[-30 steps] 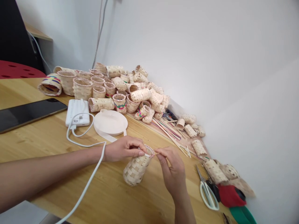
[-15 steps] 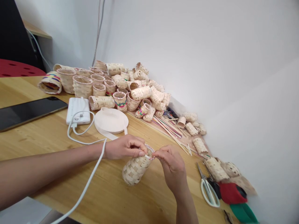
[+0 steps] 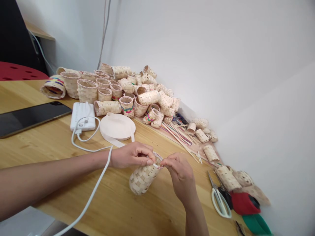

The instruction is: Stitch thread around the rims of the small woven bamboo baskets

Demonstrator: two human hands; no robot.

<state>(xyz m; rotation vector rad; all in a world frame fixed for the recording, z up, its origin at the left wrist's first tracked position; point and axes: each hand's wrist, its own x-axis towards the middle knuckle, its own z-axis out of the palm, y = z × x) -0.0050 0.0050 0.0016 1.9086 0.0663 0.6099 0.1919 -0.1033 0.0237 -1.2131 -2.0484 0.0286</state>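
Note:
A small woven basket [image 3: 142, 179] leans on the wooden table, its rim tilted up and to the right. Red-and-white binding runs round part of the rim. My left hand [image 3: 137, 154] pinches the rim from the left, thumb and fingers pressed together at a white strip. From the right, my right hand [image 3: 179, 170] pinches the same rim at the end of the bound part; its fingertips nearly meet those of the left. Whatever thin thread it may hold is too small to make out.
Behind lie many woven baskets [image 3: 87, 91], a roll of white tape [image 3: 118, 126], a power bank [image 3: 83, 117] with a white cable crossing my left forearm, and a phone [image 3: 31, 118]. Thin sticks [image 3: 178, 136], white-handled scissors [image 3: 220, 201] and red [image 3: 243, 203] and green [image 3: 256, 224] items are at the right.

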